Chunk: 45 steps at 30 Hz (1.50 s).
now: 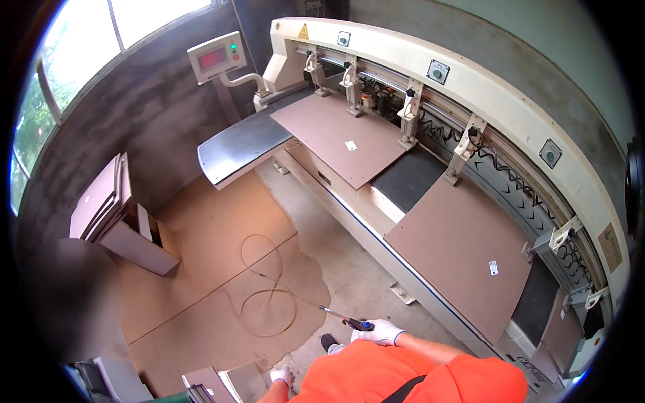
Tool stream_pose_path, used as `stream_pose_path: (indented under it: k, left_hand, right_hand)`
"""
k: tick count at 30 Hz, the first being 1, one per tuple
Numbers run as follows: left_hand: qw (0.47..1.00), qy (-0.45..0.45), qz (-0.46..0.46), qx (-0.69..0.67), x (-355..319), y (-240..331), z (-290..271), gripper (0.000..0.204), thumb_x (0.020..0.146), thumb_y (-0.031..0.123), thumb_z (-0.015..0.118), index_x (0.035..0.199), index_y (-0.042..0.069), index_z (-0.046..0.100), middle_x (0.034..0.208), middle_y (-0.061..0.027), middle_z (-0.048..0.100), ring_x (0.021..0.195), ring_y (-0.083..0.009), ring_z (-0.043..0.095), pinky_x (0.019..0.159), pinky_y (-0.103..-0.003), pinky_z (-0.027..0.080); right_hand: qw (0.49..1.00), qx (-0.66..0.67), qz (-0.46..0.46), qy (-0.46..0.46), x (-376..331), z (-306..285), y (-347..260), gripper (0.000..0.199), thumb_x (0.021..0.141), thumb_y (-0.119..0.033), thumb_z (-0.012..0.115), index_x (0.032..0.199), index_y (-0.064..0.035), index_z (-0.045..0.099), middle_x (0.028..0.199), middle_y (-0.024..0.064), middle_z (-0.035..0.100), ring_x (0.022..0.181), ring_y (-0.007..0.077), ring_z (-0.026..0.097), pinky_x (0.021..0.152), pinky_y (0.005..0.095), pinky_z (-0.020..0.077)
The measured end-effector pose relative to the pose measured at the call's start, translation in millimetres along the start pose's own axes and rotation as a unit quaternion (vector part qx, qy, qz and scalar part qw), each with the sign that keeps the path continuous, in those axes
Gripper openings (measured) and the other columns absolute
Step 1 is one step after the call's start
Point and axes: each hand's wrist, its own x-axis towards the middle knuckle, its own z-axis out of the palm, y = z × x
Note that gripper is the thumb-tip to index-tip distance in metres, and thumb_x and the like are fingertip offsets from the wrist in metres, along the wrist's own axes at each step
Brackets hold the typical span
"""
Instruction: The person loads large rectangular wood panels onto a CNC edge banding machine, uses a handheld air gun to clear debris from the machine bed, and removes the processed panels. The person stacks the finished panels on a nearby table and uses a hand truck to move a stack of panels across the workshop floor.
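Observation:
My right hand [383, 332], in a white glove, is closed around a dark air blow gun [358, 324] with a blue part on top. A thin tube reaches left from the gun, and a yellowish hose [295, 295] appears to meet its tip. That hose lies in loose loops on the floor. My left hand [283, 375], also gloved, hangs low at the bottom edge beside some brown boards [245, 383]; its fingers are too small to read. To my right, a large brown panel [463, 255] lies on the long white machine [349, 218].
A second brown panel [342, 138] rests farther along the machine under its clamps. At the machine's far end stands a control screen [213, 59]. More panels [101, 195] lean over a box-like piece [141, 245] by the left wall. Brown sheeting [201, 302] covers part of the floor.

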Motion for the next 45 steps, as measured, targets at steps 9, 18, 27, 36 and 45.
stream_pose_path:
  k: [9,18,27,36,45]
  left_hand:
    - [0.967,0.116,0.117,0.194,-61,-146,32,0.036,0.091,0.03,0.066,0.113,0.002,0.064,0.095,-0.0234,0.071,0.084,-0.0342,0.068,0.075,-0.048,0.053]
    - [0.916,0.105,0.34,0.186,-161,-135,118,0.047,0.089,0.034,0.074,0.101,-0.012,0.072,0.096,-0.0219,0.076,0.087,-0.0264,0.07,0.081,-0.042,0.055]
    - [0.975,0.177,0.118,0.063,-165,-259,78,0.045,0.091,0.03,0.07,0.107,-0.011,0.073,0.095,-0.0219,0.075,0.086,-0.028,0.071,0.079,-0.041,0.055]
    - [0.967,0.121,0.114,0.195,-105,-369,87,0.053,0.094,0.048,0.057,0.114,0.004,0.076,0.123,-0.0215,0.073,0.121,-0.0387,0.066,0.098,-0.049,0.052]
    - [0.929,0.057,0.13,0.341,-133,-380,65,0.051,0.092,0.047,0.062,0.115,0.004,0.077,0.12,-0.0216,0.074,0.119,-0.0396,0.068,0.1,-0.046,0.053]
  right_hand:
    - [0.9,0.098,0.091,0.415,-29,-68,97,0.042,0.083,-0.044,0.078,0.098,-0.005,0.074,0.082,0.0127,0.075,0.078,0.0332,0.073,0.076,0.0453,0.0555]
    - [0.916,0.192,0.017,0.352,-51,-77,170,0.031,0.084,-0.034,0.079,0.092,-0.005,0.071,0.074,0.0047,0.068,0.066,0.0176,0.062,0.066,0.0386,0.0522]
    - [0.952,-0.154,-0.159,0.211,-72,-39,170,0.042,0.09,-0.045,0.07,0.121,-0.0169,0.071,0.101,0.0171,0.075,0.096,0.0384,0.072,0.083,0.0469,0.0557]
    - [0.94,-0.26,-0.221,0.021,-72,-4,161,0.04,0.09,-0.044,0.068,0.124,-0.0239,0.072,0.112,0.0148,0.075,0.106,0.0389,0.07,0.091,0.0488,0.0559]
    - [0.867,-0.452,-0.101,-0.184,-40,30,191,0.038,0.084,-0.038,0.059,0.113,-0.0193,0.074,0.113,0.019,0.075,0.107,0.0388,0.071,0.092,0.0483,0.0565]
